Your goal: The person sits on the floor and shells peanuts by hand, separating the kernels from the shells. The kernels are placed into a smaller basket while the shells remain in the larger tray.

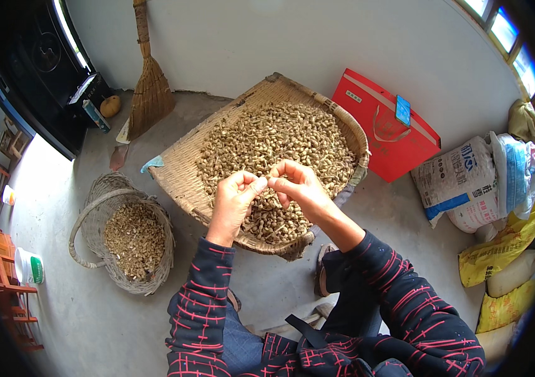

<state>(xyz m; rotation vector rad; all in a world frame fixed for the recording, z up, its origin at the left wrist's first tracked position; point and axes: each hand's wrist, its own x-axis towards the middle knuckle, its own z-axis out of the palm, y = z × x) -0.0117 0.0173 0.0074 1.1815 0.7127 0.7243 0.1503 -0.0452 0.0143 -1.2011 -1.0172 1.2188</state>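
In front of me stands a broad woven winnowing basket (178,158) heaped with unshelled peanuts (277,134), some with stem bits. My left hand (235,200) and my right hand (299,188) meet above the near part of the heap. Thumb and forefinger of each are pinched together, tip to tip, around what looks like a single small peanut, mostly hidden by the fingertips. To the left, on the floor, a wicker basket (89,188) with a hooped handle holds loose peanuts or broken shells (135,238).
A straw broom (150,96) leans on the wall. Behind the winnowing basket, a red gift bag (366,118) has a phone (402,110) on it. Filled sacks (460,174) and yellow bags (503,249) line the right. A white bucket (22,266) and wooden chairs stand left.
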